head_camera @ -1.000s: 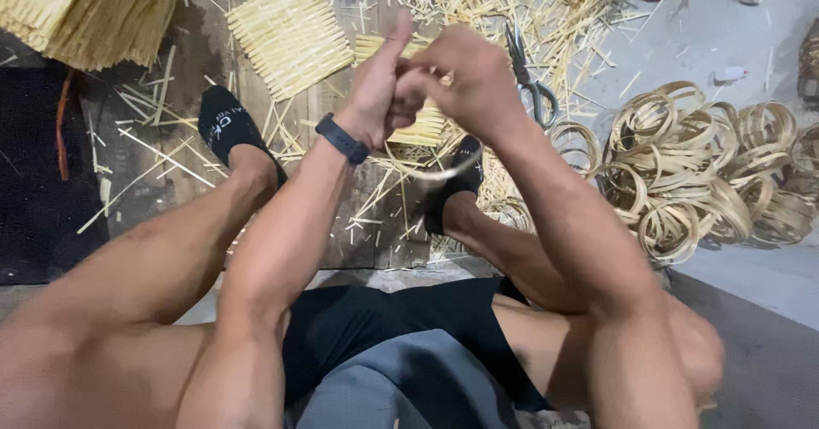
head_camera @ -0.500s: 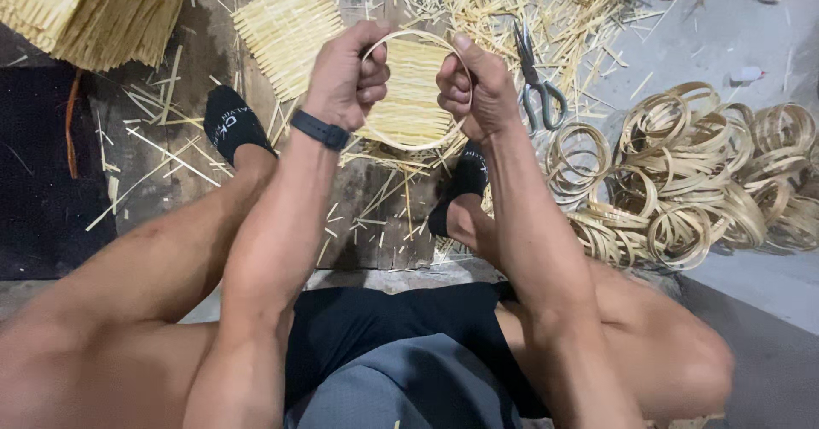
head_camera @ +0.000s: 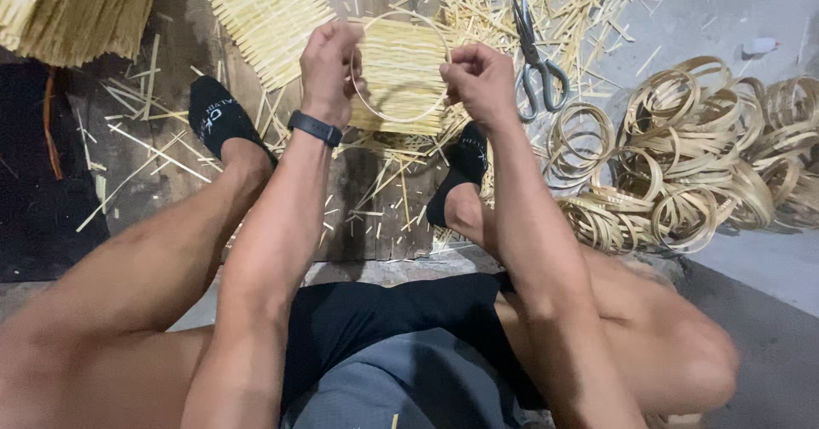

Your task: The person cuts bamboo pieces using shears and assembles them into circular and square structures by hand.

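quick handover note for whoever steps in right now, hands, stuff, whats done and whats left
Left hand and right hand each grip one side of a thin bamboo hoop, held up over the woven slat mats.
Scissors lie on the floor beside the right hand.
Done: a pile of finished rings at right.
Left: the hoop in hand looks unfinished; loose bamboo strips remain at upper left.

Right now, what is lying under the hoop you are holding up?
Through the thin hoop, held by the left hand and right hand, a flat mat of pale strips shows on the floor. The hands cover its side edges; loose offcuts scatter below.
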